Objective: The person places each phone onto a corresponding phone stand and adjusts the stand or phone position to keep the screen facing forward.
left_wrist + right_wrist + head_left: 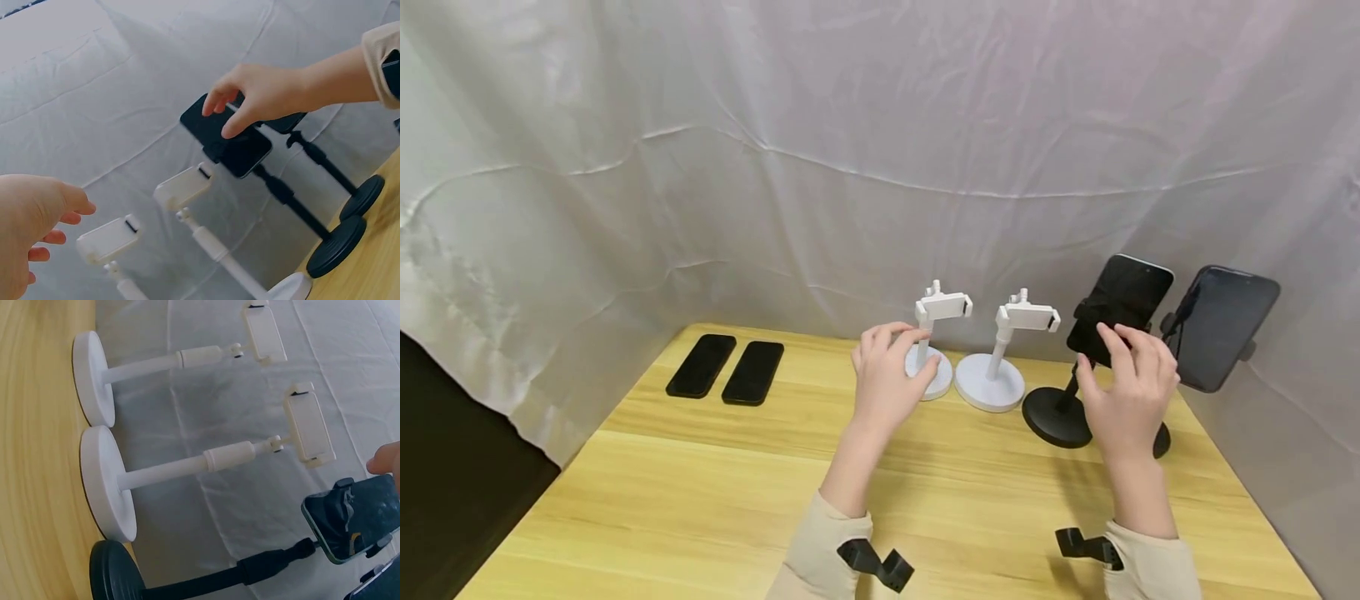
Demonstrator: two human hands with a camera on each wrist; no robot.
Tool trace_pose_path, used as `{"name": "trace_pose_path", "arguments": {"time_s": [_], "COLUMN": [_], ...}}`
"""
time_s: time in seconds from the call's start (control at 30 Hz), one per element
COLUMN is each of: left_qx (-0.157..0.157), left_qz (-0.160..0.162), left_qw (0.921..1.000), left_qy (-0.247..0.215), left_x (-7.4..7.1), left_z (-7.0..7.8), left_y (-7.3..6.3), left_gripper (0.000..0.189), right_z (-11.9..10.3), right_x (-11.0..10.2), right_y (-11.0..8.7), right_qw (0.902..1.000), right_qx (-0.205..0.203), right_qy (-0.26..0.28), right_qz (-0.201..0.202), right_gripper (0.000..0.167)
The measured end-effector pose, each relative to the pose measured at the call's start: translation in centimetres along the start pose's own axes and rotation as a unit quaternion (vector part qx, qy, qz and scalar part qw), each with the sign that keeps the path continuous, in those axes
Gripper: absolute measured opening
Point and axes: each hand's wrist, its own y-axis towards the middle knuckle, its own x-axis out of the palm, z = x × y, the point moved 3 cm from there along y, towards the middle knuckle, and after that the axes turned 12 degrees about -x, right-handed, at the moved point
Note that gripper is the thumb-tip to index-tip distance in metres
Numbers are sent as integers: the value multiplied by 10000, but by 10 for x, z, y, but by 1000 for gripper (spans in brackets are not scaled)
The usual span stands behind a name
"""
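Observation:
My left hand (887,377) hovers beside the left white phone stand (943,306), fingers loosely bent and apart from it. The second white phone stand (1032,317) is just right of that one; both white holders carry no phone. In front of a black phone stand (1058,417) is my right hand (1131,396), thumb and fingers spread with nothing between them. That stand's clamp holds a phone (240,150), and the right hand is close to its screen; whether they touch, I cannot tell. A second black stand (362,197) at the far right holds another phone (1225,325).
Two black phones (702,365) lie side by side on the wooden table (700,500) at the back left. A grey-white curtain (850,167) hangs behind the stands and along both sides. Black camera mounts sit on both wrists.

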Motion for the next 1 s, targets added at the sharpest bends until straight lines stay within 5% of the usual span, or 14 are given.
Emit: {"name": "trace_pose_path", "arguments": {"time_s": [1.0], "left_qx": [-227], "left_qz": [452], "left_qw": [9969], "left_qy": [599], "left_x": [-51], "left_z": [-63], "left_y": [22], "left_gripper": [33], "right_z": [2], "right_x": [44], "right_y": [0], "right_qw": [9897], "right_qx": [-711], "right_qy": [-87], "right_qz": [-1239], "right_gripper": [53]}}
